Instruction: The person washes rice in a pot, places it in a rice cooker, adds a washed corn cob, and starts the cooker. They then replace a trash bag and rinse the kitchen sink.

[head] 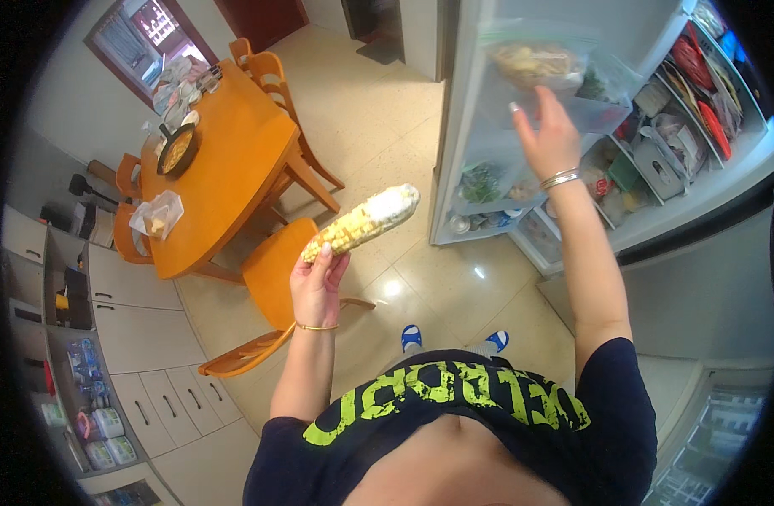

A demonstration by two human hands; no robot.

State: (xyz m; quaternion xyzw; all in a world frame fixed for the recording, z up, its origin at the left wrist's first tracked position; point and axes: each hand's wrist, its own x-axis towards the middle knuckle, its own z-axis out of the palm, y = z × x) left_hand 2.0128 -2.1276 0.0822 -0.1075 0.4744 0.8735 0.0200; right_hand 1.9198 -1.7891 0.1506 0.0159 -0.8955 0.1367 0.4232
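Note:
A corn cob [362,221], its far end whitish as if frosted, is held at its near end by my left hand [319,284]. My right hand [548,136], fingers spread, is at the door shelf of an open refrigerator [469,126]. Just beyond its fingertips, a clear zip bag of pale yellowish food [539,63] stands in the upper door bin [595,114]; whether the fingers touch it is unclear. Beside that bag is a bag with something green [592,85]. A lower door bin holds a bag of leafy greens [482,183].
Freezer drawers [652,183] with packed food stand pulled out on the right. At left, a wooden dining table [235,171] carries a black pan of food [177,152] and a plastic bag [157,215]. A wooden chair [276,269] is near my left hand. Cabinets [140,335] line the left.

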